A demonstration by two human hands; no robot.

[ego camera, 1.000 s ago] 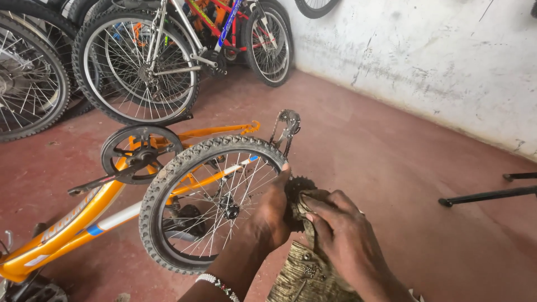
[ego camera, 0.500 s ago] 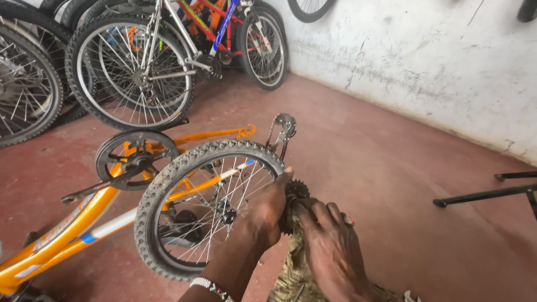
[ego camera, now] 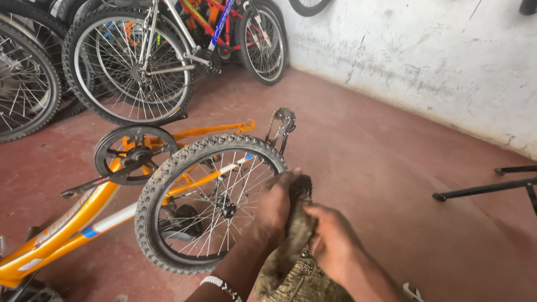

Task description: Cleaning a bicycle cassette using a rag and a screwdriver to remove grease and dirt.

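Observation:
My left hand [ego camera: 275, 206] and my right hand [ego camera: 333, 241] are closed together around a dirty rag [ego camera: 295, 234] wrapped over a dark metal sprocket part [ego camera: 302, 187], which pokes out at the top. They work just right of a knobby-tyred bicycle wheel [ego camera: 208, 202] standing upright. Behind the wheel an orange bicycle frame [ego camera: 67, 225] lies on the red floor, with its black chainring and crank [ego camera: 130, 156] facing up. A derailleur [ego camera: 281, 124] hangs at the frame's rear end.
Several parked bicycles [ego camera: 140, 61] stand along the back left. A stained white wall [ego camera: 436, 61] runs along the right. A black metal stand [ego camera: 486, 189] lies on the floor at the far right. A beaded bracelet [ego camera: 222, 286] circles my left wrist.
My view has shifted slightly and my hands have turned on the rag and sprocket, the right hand sliding lower. The wheel and frame stay where they were.

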